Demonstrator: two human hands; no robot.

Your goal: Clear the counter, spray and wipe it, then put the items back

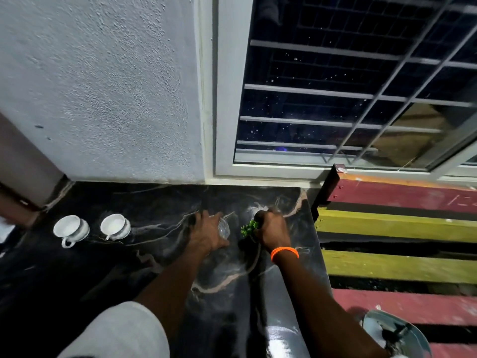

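Your two hands at the far right end of the black marbled tabletop (144,259), below a barred window (343,99).

Your left hand (206,235) lies on the tabletop with its fingers curled round a clear glass (224,228). Just beside it, your right hand (273,229) grips a small green plant (249,225); an orange bracelet (284,253) circles that wrist. Well to the left, two white cups stand side by side near the grey wall (103,86): the left cup (71,228) and the right cup (115,226), both upright, handles toward you. Beyond the tabletop's right edge run red and yellow slats (397,226), with a shiny metal dish (395,334) at lower right.
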